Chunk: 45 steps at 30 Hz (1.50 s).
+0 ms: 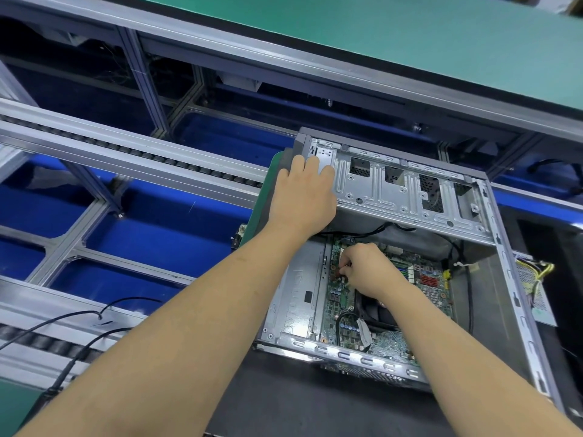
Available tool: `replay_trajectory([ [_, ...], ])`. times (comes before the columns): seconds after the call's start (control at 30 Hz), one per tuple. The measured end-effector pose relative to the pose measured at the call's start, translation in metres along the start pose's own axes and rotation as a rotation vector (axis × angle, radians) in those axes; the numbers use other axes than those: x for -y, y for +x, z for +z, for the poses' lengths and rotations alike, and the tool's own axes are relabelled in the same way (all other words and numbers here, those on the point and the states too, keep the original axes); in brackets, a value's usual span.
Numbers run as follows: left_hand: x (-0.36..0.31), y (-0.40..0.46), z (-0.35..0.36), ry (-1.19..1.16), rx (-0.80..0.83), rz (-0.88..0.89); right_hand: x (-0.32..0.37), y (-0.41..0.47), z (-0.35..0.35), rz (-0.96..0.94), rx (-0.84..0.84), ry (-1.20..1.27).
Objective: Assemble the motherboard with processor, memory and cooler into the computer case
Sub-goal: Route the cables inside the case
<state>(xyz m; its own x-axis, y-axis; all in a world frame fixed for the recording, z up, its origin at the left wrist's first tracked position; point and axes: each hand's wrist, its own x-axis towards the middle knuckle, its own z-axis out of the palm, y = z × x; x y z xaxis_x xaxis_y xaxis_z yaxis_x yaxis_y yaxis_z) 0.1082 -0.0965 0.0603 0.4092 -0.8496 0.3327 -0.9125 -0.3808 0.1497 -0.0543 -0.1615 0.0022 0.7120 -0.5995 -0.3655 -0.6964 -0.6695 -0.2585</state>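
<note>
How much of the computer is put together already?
Quite a lot. The green motherboard already lies inside the open case, with the black cooler fan on it. Right now the left hand rests on the metal drive bracket, while the right hand pinches a small connector onto the board. Still left: the loose yellow and black wires outside the case, and no side cover is on.

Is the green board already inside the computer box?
Yes, the motherboard lies flat inside the open computer case, under the right hand.
</note>
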Motion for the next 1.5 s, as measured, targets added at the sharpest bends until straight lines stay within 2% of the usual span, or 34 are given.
replay_trajectory([
  [0.6, 0.0, 0.0, 0.0, 0.012, -0.015, -0.002, 0.009, -0.002, 0.001, -0.045, 0.057, -0.077],
  [1.5, 0.001, -0.001, 0.002, 0.009, -0.03, 0.0, 0.011, -0.002, 0.001, -0.042, 0.055, -0.158],
])
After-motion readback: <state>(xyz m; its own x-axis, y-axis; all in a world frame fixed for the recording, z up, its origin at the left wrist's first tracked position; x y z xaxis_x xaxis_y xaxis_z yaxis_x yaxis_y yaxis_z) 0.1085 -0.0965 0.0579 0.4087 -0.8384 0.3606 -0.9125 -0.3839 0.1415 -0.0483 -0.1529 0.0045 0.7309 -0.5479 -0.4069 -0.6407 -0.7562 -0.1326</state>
